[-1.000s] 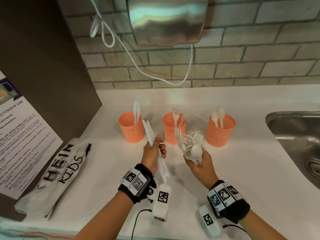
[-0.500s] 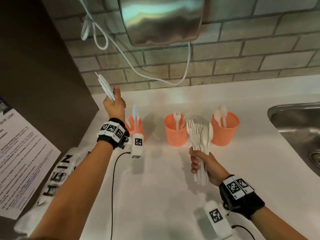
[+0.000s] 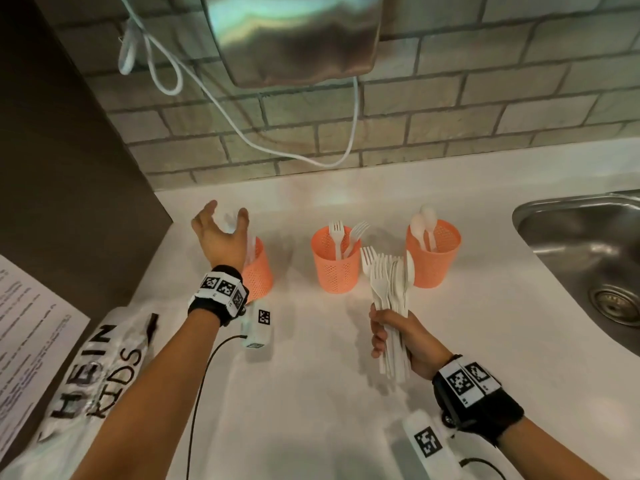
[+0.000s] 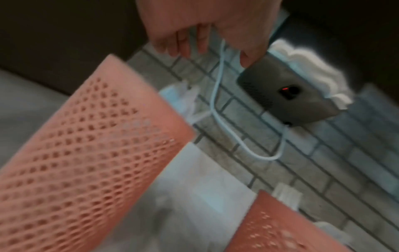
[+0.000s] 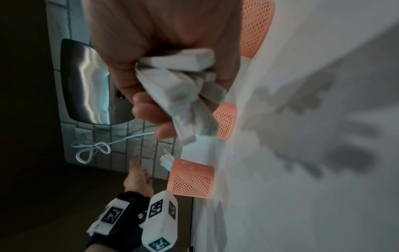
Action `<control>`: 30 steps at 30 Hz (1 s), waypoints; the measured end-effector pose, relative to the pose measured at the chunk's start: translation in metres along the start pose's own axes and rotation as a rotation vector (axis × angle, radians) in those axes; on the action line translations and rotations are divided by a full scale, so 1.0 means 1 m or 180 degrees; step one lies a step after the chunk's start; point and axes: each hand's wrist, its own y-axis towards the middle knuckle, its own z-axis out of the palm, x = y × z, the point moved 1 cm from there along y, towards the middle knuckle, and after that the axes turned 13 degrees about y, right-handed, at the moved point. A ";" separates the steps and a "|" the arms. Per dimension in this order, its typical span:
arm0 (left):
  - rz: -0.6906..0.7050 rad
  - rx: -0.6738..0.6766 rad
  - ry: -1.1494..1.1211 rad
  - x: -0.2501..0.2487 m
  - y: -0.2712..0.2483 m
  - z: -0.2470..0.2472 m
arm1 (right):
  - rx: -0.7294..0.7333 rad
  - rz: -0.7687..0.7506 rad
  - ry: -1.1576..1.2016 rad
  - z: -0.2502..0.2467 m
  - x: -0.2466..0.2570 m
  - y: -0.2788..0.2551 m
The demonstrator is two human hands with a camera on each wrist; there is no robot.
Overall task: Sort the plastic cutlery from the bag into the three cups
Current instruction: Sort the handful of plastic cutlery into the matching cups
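Note:
Three orange mesh cups stand in a row on the white counter. The left cup (image 3: 259, 271) holds white knives (image 3: 250, 245), the middle cup (image 3: 335, 268) forks (image 3: 341, 233), the right cup (image 3: 437, 261) spoons (image 3: 423, 223). My left hand (image 3: 221, 233) hovers open just above and behind the left cup, holding nothing; in the left wrist view its fingers (image 4: 190, 42) hang spread above the cup (image 4: 86, 162). My right hand (image 3: 401, 337) grips a bundle of white forks and spoons (image 3: 389, 282) upright in front of the middle and right cups; the handle ends (image 5: 183, 88) stick out below the fist.
The emptied plastic bag (image 3: 93, 375) with black lettering lies at the left counter edge beside a printed sheet (image 3: 20, 344). A steel sink (image 3: 588, 251) is at the right. A hand dryer (image 3: 298, 36) and a looped white cable (image 3: 162, 74) hang on the brick wall.
My left hand carried the knives from the middle up and left to the left cup and let them go; it is now open. The right hand turned its bundle upright and stayed in place.

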 end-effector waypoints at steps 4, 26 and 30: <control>0.0582 0.0044 -0.0345 -0.033 -0.044 -0.012 | 0.0051 -0.0045 0.0084 0.004 0.000 0.001; -0.0790 0.1732 -0.1014 -0.063 -0.195 0.031 | -0.0262 -0.0278 -0.0109 -0.016 -0.011 -0.017; -0.0948 0.1903 -0.1099 -0.065 -0.196 0.036 | -0.0242 -0.0294 -0.0098 -0.018 -0.011 -0.016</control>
